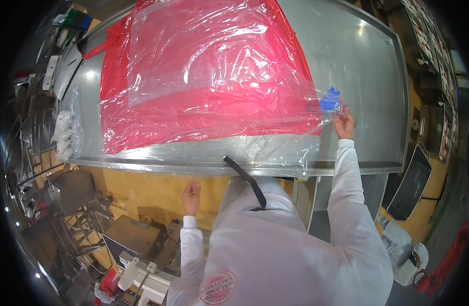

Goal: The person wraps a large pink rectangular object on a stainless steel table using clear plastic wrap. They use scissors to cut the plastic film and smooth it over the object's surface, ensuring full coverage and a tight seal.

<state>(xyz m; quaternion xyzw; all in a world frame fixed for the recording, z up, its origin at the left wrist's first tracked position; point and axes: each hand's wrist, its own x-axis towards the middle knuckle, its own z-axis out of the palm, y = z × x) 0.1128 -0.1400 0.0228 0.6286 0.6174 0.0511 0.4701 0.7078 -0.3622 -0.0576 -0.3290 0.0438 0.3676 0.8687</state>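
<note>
A large red plastic sheet (209, 120) lies on the metal table, with a crinkled clear plastic sheet (265, 148) spread over it and past its near edge. My right hand (344, 124) is at the right side of the table, its fingers closed on the edge of the clear plastic sheet. Just beyond those fingertips sits a crumpled blue piece (330, 99), its kind unclear. My left hand (191, 198) hangs in the air short of the table's near edge, fingers curled and nothing visible in them.
The metal table (367, 102) has a raised rim. White bundled items (63, 135) lie at its left end. A black strap (247, 178) extends from my waist to the near edge. Brown box-like equipment (132, 234) stands at lower left, and a dark framed panel (410, 181) at right.
</note>
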